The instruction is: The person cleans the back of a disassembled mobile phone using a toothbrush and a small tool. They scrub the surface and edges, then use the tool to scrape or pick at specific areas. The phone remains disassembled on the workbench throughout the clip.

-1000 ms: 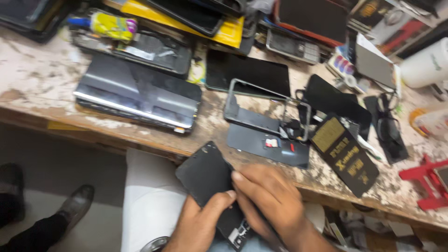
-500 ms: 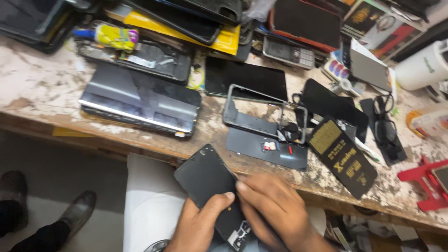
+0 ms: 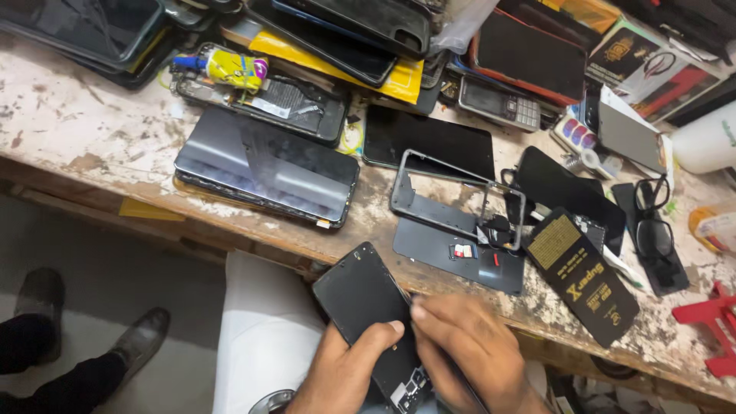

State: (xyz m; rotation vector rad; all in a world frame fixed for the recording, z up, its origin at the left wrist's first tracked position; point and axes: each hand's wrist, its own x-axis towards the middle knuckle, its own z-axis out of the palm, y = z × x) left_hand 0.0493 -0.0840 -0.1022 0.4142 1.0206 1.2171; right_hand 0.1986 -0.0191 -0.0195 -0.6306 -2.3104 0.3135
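I have the opened black phone (image 3: pixel 366 310) in front of my lap, just off the near edge of the workbench (image 3: pixel 84 126) and tilted so its top corner points up toward the loose metal frame (image 3: pixel 452 195) lying on the bench. My left hand (image 3: pixel 345 372) cradles it from below, thumb laid across the dark panel and the other fingers hidden underneath, so I am clamped on it by the lower half. My right hand (image 3: pixel 468 356) lies over the lower right edge with its fingertips (image 3: pixel 420 313) bunched together against the side of the panel; the hand is blurred, so I cannot tell whether they are pinching the edge or only pressing on it. I judge the phone to be light and stiff but not forgiving: the flat face looks smooth and likely slippery under a thumb, and at the bottom the bare board (image 3: pixel 410 383) shows (small parts there, not something I would want to squeeze). The sound place to hold it seems to be the long side edges and the solid upper body, with the palm under the back, keeping clear of the exposed end and of the thin panel's corners, which I would expect to flex or crack if bent. Beside the frame, a flat dark back plate (image 3: pixel 429 245) and a black battery with gold print (image 3: pixel 586 272) lie on the bench, well apart from my hands.
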